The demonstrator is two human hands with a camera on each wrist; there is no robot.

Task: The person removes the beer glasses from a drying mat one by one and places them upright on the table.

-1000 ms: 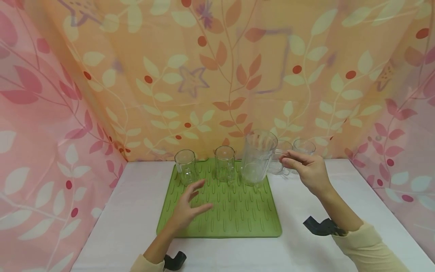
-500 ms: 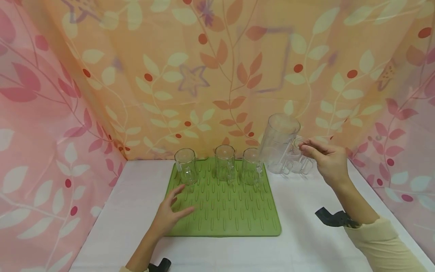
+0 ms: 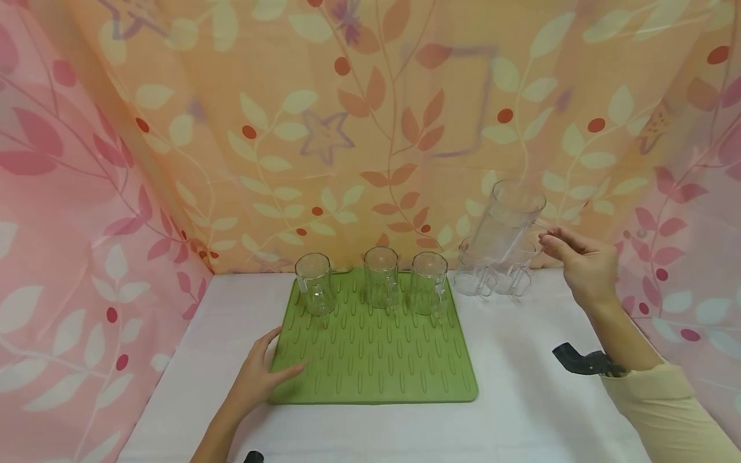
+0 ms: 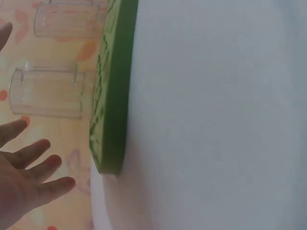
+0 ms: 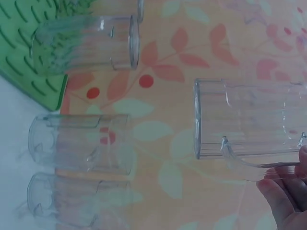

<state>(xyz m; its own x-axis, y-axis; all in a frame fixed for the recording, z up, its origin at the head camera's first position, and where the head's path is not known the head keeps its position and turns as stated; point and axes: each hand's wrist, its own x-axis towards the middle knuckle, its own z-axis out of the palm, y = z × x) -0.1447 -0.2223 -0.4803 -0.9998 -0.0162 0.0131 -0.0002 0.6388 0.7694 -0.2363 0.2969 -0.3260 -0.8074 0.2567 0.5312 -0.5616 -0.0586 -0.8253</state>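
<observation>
Carrying step, by the look of it; glass mug (image 3: 502, 226) held in the air, right of the green mat (image 3: 382, 376); right hand (image 3: 589, 265) pinching its handle; left hand (image 3: 256, 379) holding nothing, fingers spread, near the mat; mug mouth up, long axis near vertical, handle toward the right hand; next move likely calls for keeping its base level, clear of two standing mugs (image 5: 76, 143) on the desk (image 3: 515, 418).
</observation>
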